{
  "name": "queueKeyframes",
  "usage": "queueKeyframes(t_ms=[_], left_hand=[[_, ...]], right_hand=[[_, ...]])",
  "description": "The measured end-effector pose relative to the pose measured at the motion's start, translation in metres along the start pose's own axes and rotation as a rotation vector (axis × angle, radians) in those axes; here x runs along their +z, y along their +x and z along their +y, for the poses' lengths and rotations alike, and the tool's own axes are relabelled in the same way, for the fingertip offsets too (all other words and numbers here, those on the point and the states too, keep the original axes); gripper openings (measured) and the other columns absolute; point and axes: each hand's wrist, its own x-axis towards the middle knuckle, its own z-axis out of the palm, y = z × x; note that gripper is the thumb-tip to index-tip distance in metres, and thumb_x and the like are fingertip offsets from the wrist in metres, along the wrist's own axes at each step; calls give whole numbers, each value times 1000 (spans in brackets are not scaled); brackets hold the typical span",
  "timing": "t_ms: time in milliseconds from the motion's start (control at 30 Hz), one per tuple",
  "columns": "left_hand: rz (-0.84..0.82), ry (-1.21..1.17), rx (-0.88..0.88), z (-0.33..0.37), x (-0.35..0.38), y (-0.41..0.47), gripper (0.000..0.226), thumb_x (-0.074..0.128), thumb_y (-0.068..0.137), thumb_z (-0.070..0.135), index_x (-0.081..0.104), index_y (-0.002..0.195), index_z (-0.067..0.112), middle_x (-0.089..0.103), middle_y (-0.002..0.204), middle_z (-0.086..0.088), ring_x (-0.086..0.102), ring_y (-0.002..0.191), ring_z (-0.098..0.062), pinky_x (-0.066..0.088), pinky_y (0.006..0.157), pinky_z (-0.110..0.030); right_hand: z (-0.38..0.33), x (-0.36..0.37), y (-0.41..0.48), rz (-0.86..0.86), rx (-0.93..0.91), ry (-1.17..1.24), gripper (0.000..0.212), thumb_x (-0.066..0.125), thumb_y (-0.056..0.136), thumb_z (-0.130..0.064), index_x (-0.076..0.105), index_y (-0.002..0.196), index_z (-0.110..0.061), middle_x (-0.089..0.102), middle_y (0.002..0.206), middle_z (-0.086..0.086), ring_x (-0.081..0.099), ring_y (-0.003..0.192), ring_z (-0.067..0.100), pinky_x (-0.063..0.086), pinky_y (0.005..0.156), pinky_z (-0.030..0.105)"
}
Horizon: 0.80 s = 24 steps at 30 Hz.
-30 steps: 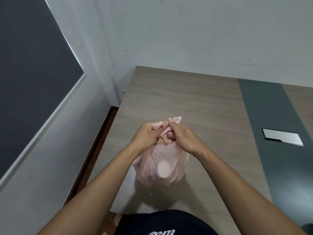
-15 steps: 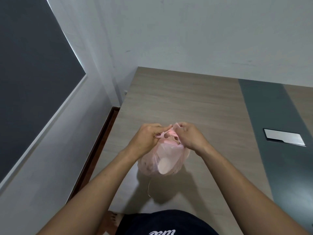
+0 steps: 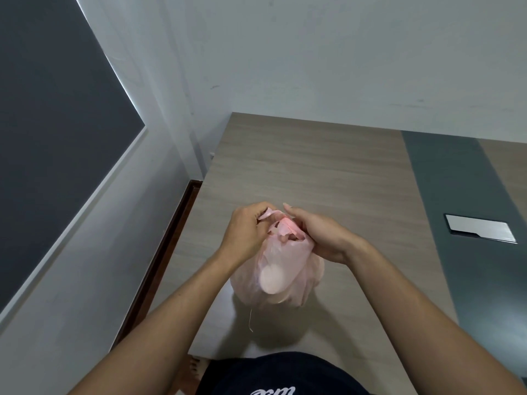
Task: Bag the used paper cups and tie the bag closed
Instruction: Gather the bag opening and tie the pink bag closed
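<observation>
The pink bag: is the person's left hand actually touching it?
Touching. The head view shows the left hand with its fingers curled round a twisted handle strip at the top of the pink bag, pinching it.

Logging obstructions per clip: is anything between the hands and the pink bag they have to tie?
Nothing visible does. Both the left hand and the right hand grip the pink bag at its gathered top. The silver plate lies on the table well off to the right.

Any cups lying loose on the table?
No: the only cup in view shows through the pink bag; the table holds none loose.
</observation>
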Motion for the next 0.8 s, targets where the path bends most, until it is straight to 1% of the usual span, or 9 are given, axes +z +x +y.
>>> queueKeyframes(t_ms=[100, 233, 300, 400, 467, 533, 633, 733, 800], left_hand=[[-52, -66, -84, 0, 3, -1, 20, 74, 107, 28, 79, 93, 15, 76, 78, -1, 66, 68, -12, 47, 63, -20], [-74, -285, -273, 0, 0, -1, 18, 70, 109, 26, 80, 104, 12, 82, 95, -5, 73, 82, -10, 56, 73, -19], [-113, -414, -382, 1, -1, -2, 21, 69, 110, 26, 81, 108, 9, 84, 99, -6, 76, 88, -14, 61, 82, -30], [-239, -758, -552, 3, -5, -2, 35, 63, 113, 23, 74, 124, -9, 79, 122, -29, 79, 109, -35, 62, 106, -50], [-315, -923, -612, 7, -10, -1, 34, 57, 115, 19, 74, 122, -10, 80, 117, -27, 81, 106, -34, 66, 100, -44], [-332, -1037, -690, 11, -14, 0, 28, 54, 116, 15, 76, 105, -1, 76, 96, -13, 77, 78, -20, 68, 83, -35], [-299, -1177, -782, 16, -18, 0, 33, 55, 112, 6, 70, 83, 8, 68, 81, -8, 66, 59, -15, 64, 62, -30], [-315, -1198, -817, 15, -20, 2, 22, 54, 111, 4, 65, 93, 9, 68, 85, -7, 62, 62, -14, 61, 69, -27], [-328, -1160, -822, 11, -21, 3, 20, 52, 111, 3, 65, 97, 8, 65, 86, -5, 61, 62, -13, 58, 74, -25]], right_hand=[[3, 1, 4, -102, 24, 80, 56, 50, 108, -58, 81, 92, -15, 67, 80, 8, 63, 75, 18, 47, 77, 33], [8, -2, 8, 60, 50, 43, 67, 48, 105, -67, 71, 83, -8, 64, 75, 7, 56, 64, 19, 44, 68, 33], [10, -4, 11, 153, 37, -4, 66, 46, 104, -70, 65, 84, -9, 64, 73, 8, 55, 64, 22, 43, 69, 36], [8, -2, 6, 168, -18, 69, 53, 50, 108, -58, 64, 88, -10, 68, 81, 15, 58, 64, 24, 44, 67, 37], [8, -2, 2, 121, -85, 146, 42, 56, 106, -49, 67, 105, -8, 75, 102, 19, 68, 78, 26, 50, 76, 38], [9, -6, -5, 67, -184, 91, 30, 61, 102, -40, 71, 122, -20, 75, 125, 16, 70, 102, 24, 51, 90, 39], [6, -10, -19, -20, -358, -164, 42, 61, 105, -21, 62, 142, -40, 72, 130, 6, 68, 115, 16, 51, 101, 35], [4, -6, -25, -81, -469, -294, 48, 65, 108, -15, 60, 151, -35, 69, 143, -10, 62, 137, 7, 48, 116, 26], [6, -4, -21, -50, -506, -314, 40, 71, 105, -23, 69, 144, -31, 72, 140, -7, 63, 135, 7, 46, 120, 30]])
